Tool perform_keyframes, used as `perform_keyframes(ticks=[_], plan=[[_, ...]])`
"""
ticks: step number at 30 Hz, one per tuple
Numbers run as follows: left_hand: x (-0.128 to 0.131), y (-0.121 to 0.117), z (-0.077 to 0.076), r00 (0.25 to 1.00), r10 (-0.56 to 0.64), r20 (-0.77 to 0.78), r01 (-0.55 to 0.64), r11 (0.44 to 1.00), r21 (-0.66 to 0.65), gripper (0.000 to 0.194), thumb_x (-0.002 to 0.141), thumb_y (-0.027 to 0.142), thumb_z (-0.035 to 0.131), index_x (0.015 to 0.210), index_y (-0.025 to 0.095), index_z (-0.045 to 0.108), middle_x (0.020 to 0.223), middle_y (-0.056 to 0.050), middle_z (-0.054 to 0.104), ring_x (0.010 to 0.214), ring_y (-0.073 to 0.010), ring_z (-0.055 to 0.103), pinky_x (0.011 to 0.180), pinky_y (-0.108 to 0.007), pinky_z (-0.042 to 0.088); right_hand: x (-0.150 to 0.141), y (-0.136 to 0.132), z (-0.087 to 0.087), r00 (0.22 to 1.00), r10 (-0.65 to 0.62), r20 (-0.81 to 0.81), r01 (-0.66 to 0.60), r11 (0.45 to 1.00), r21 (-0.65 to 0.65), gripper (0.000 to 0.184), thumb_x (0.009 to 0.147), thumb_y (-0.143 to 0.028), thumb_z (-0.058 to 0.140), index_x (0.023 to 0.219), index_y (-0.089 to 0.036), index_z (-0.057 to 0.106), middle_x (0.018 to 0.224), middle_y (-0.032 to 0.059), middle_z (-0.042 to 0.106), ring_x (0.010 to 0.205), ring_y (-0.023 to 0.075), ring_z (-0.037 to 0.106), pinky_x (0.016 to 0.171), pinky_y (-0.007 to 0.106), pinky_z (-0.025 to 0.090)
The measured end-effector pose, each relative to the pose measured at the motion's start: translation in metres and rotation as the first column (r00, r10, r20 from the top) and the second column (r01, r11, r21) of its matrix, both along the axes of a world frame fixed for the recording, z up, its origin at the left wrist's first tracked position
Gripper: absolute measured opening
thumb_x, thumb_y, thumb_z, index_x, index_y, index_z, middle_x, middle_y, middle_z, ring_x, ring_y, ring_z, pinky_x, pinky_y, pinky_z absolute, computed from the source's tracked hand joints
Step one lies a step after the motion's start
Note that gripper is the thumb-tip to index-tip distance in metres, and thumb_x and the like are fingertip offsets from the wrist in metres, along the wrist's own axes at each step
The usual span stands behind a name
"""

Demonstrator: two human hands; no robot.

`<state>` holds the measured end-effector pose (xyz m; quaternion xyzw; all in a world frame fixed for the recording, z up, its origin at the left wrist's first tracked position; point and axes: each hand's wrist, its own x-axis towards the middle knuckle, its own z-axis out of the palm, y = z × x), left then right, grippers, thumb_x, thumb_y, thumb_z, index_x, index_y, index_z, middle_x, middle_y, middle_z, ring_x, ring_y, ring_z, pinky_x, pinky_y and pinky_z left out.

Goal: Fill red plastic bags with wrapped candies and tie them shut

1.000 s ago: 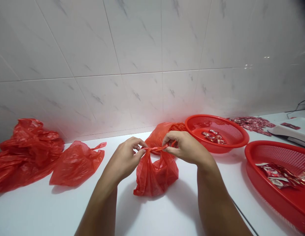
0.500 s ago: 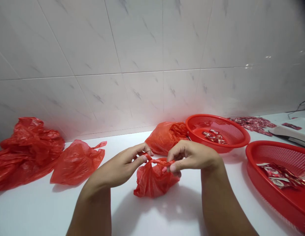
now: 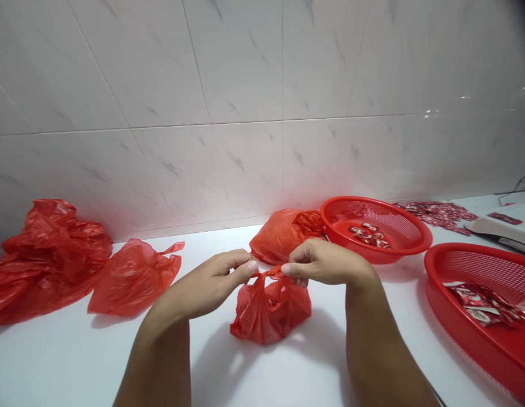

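Both hands are pinching here: the left hand [image 3: 203, 282] and right hand [image 3: 321, 265] each grip a twisted handle of a small, bulging red plastic bag [image 3: 270, 314], which sits mid-counter. Other bags: a flat one [image 3: 133, 280] and a crumpled heap [image 3: 54, 254] at left, plus an orange-red one [image 3: 279, 237] far center. Two red baskets [image 3: 372, 199] [image 3: 440, 251] at right hold sachets [image 3: 478, 302].

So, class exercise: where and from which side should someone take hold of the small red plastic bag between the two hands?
Grip the gathered handles of the small red plastic bag, coming from above. They narrow into a thin strip over the bulging body, which suits a pinch, as the left hand and right hand show now; the soft body would likely crumple.
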<state>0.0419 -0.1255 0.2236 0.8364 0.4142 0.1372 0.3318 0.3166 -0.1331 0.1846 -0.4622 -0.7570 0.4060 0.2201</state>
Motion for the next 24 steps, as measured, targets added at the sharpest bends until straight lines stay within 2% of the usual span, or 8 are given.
perform_keyframes(ticks=[4,9,13,17,21,24], plan=[[0.001,0.008,-0.009,0.97,0.204,-0.131,-0.19,0.976,0.111,0.055,0.101,0.067,0.039,0.082,0.025,0.07,0.088,-0.004,0.072,0.078,-0.0233,0.064,0.068,-0.032,0.046,0.001,0.005,-0.004,0.991,-0.096,0.094,0.097,0.995,-0.004,0.049,0.095,-0.062,0.063,0.07,-0.021,0.074,0.076,0.0047,0.078,0.072,0.0182,0.073,0.06,0.028,0.049],[-0.003,0.02,-0.022,0.846,0.43,-0.314,-0.362,0.897,0.253,0.05,0.096,0.063,0.044,0.079,0.027,0.075,0.091,-0.009,0.077,0.075,-0.0291,0.067,0.06,-0.034,0.039,0.004,0.02,-0.016,0.955,-0.197,0.223,0.22,0.972,-0.082,0.046,0.091,-0.057,0.068,0.065,-0.02,0.075,0.078,0.0061,0.079,0.071,0.0197,0.075,0.062,0.029,0.05],[-0.006,0.028,-0.021,0.727,0.494,-0.476,-0.43,0.869,0.246,0.046,0.095,0.055,0.043,0.074,0.025,0.071,0.082,-0.009,0.076,0.073,-0.0297,0.068,0.067,-0.038,0.042,0.011,0.029,-0.021,0.935,-0.227,0.272,0.277,0.948,-0.159,0.044,0.09,-0.054,0.068,0.067,-0.018,0.076,0.08,0.0072,0.081,0.071,0.019,0.076,0.067,0.028,0.053],[-0.01,0.034,-0.017,0.639,0.539,-0.549,-0.51,0.831,0.222,0.042,0.093,0.052,0.045,0.077,0.025,0.072,0.085,-0.01,0.076,0.079,-0.0319,0.07,0.074,-0.043,0.046,0.024,0.029,-0.021,0.914,-0.263,0.308,0.331,0.924,-0.192,0.036,0.087,-0.047,0.071,0.068,-0.017,0.075,0.082,0.0075,0.081,0.073,0.0186,0.077,0.07,0.027,0.054],[-0.015,0.036,-0.014,0.629,0.551,-0.549,-0.54,0.817,0.202,0.045,0.093,0.056,0.044,0.078,0.025,0.073,0.089,-0.01,0.076,0.084,-0.0337,0.07,0.075,-0.044,0.047,0.038,0.024,-0.021,0.919,-0.288,0.27,0.344,0.919,-0.19,0.035,0.085,-0.047,0.073,0.071,-0.016,0.076,0.081,0.0098,0.08,0.077,0.0216,0.077,0.067,0.027,0.054],[-0.014,0.03,-0.009,0.656,0.548,-0.519,-0.531,0.824,0.198,0.046,0.095,0.056,0.042,0.079,0.024,0.071,0.085,-0.009,0.074,0.081,-0.0325,0.069,0.073,-0.042,0.046,0.041,0.017,-0.016,0.928,-0.304,0.216,0.338,0.93,-0.143,0.036,0.084,-0.049,0.074,0.07,-0.016,0.071,0.081,0.0096,0.079,0.078,0.0213,0.077,0.064,0.026,0.052]])
